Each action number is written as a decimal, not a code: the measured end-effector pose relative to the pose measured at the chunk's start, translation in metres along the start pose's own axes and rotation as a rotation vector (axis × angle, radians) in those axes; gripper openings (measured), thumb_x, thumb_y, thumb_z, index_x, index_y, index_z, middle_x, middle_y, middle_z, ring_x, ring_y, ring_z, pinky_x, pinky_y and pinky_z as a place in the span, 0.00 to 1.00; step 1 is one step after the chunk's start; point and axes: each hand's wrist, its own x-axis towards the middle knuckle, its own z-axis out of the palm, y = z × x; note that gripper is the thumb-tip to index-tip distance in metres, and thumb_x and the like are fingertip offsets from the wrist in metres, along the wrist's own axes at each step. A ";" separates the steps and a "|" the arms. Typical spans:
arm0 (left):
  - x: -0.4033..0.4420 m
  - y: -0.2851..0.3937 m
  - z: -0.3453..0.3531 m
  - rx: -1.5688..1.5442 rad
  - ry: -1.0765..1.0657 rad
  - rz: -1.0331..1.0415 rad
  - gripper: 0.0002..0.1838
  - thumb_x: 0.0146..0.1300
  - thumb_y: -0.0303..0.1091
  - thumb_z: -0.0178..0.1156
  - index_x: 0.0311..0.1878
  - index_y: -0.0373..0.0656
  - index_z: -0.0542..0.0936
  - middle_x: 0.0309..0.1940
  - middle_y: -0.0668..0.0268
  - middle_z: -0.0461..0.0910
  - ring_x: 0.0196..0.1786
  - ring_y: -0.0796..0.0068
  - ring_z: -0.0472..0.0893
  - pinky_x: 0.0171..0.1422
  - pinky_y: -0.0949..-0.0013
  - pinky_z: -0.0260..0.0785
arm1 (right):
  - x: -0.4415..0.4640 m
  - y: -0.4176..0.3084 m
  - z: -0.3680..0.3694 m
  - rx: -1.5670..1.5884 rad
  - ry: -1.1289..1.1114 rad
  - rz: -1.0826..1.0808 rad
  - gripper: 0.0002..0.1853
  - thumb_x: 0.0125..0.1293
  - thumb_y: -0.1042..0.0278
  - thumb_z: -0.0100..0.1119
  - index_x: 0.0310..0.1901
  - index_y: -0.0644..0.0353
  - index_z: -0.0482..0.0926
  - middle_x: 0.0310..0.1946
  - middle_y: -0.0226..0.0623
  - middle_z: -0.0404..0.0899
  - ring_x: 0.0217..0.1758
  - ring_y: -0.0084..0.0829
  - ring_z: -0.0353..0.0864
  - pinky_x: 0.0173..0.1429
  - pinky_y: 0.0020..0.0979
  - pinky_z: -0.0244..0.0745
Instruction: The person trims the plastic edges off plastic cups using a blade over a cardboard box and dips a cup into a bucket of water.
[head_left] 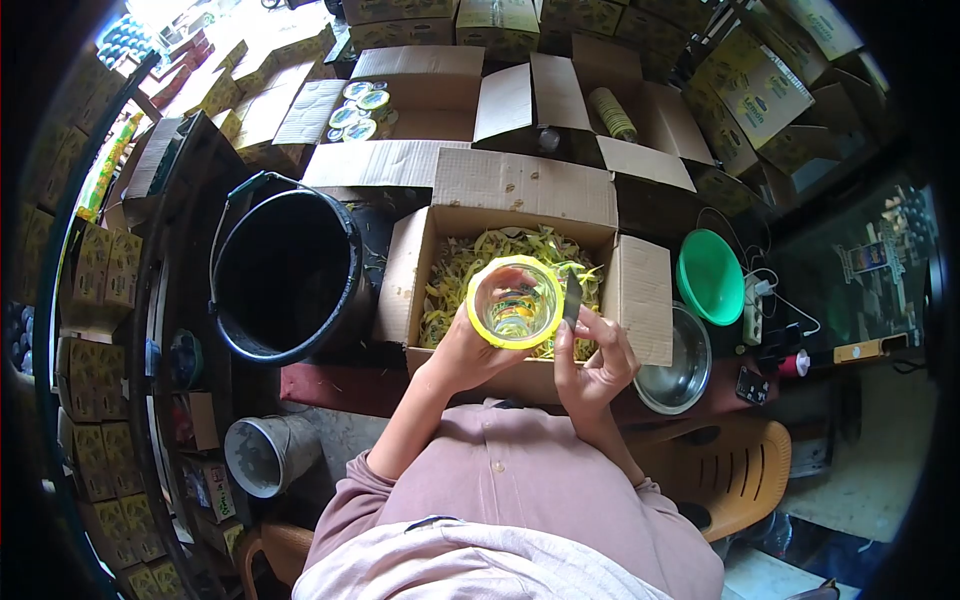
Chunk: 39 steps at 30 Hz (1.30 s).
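The left hand (470, 350) held a yellow-rimmed cup (515, 303), its label illegible; the right hand (594, 368) pinched a blade (572, 297).

Daylight glares at the upper left, bleaching the boxes (215, 90) there; dim lower corners, curved fisheye edges fading to black, centre fairly sharp

Bucket (345, 325) left of scrap box (525, 185)
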 end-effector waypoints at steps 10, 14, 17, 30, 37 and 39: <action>-0.003 0.001 -0.002 0.107 -0.057 -0.004 0.39 0.44 0.25 0.68 0.59 0.39 0.57 0.53 0.59 0.64 0.56 0.68 0.69 0.58 0.65 0.64 | 0.000 -0.003 0.002 -0.101 0.040 -0.056 0.16 0.47 0.81 0.61 0.41 0.60 0.79 0.25 0.35 0.77 0.25 0.27 0.78 0.30 0.25 0.73; -0.004 0.003 -0.002 0.152 -0.079 -0.039 0.39 0.42 0.26 0.69 0.59 0.39 0.59 0.52 0.60 0.65 0.55 0.68 0.69 0.58 0.66 0.64 | 0.003 -0.002 0.000 -0.106 0.010 -0.038 0.17 0.46 0.81 0.61 0.42 0.58 0.79 0.26 0.35 0.78 0.26 0.27 0.78 0.31 0.25 0.73; -0.005 0.000 -0.001 0.145 -0.085 -0.049 0.39 0.43 0.30 0.69 0.58 0.37 0.60 0.51 0.58 0.66 0.54 0.64 0.70 0.58 0.65 0.64 | 0.004 0.001 0.000 -0.095 0.024 -0.037 0.18 0.46 0.81 0.61 0.42 0.58 0.79 0.26 0.34 0.78 0.25 0.27 0.77 0.31 0.25 0.73; -0.005 -0.001 -0.008 0.042 -0.035 -0.015 0.37 0.46 0.24 0.66 0.59 0.37 0.58 0.51 0.60 0.66 0.55 0.70 0.69 0.58 0.65 0.65 | -0.002 -0.001 0.003 -0.069 0.017 -0.052 0.18 0.46 0.81 0.63 0.42 0.57 0.80 0.24 0.33 0.77 0.25 0.26 0.77 0.30 0.26 0.73; -0.007 0.002 -0.012 0.139 -0.125 -0.048 0.38 0.46 0.26 0.67 0.59 0.37 0.57 0.53 0.59 0.67 0.57 0.67 0.68 0.58 0.67 0.64 | 0.003 -0.003 0.002 -0.086 0.006 -0.058 0.17 0.46 0.81 0.62 0.42 0.57 0.80 0.24 0.33 0.76 0.24 0.26 0.76 0.30 0.26 0.72; -0.006 0.003 -0.014 0.186 -0.145 -0.046 0.39 0.44 0.27 0.68 0.59 0.37 0.58 0.52 0.60 0.67 0.57 0.67 0.68 0.57 0.67 0.64 | 0.005 -0.003 0.003 -0.098 0.006 -0.075 0.18 0.46 0.81 0.62 0.42 0.57 0.80 0.24 0.33 0.76 0.23 0.26 0.75 0.30 0.26 0.72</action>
